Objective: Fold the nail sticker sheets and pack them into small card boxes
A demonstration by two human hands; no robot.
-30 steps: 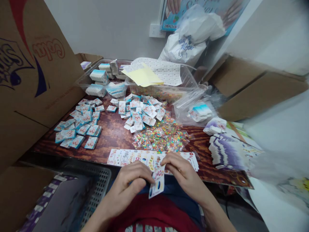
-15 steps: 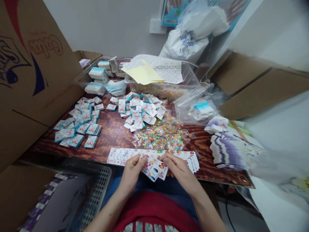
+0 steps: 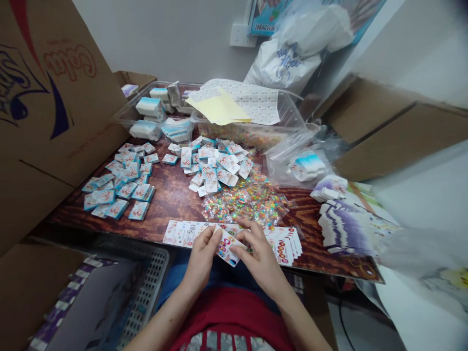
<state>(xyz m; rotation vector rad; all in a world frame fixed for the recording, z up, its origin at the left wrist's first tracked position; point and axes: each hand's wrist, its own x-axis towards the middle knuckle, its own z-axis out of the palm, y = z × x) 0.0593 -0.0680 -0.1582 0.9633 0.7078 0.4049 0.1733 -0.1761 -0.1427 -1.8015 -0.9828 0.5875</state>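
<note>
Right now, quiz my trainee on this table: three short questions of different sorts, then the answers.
1. What does the left hand pinch?
2. True or false: the yellow paper lies partly over the white patterned sheet.
3. Which lies along the front edge of the table: A, the white sack; B, the row of printed sheets; or C, the clear bin?

Key:
1. At least one small printed card.
2. True.
3. B.

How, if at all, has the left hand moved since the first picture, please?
Yes: judged against the near edge of the table, the left hand has moved forward, its fingertips now overlapping the printed strips.
</note>
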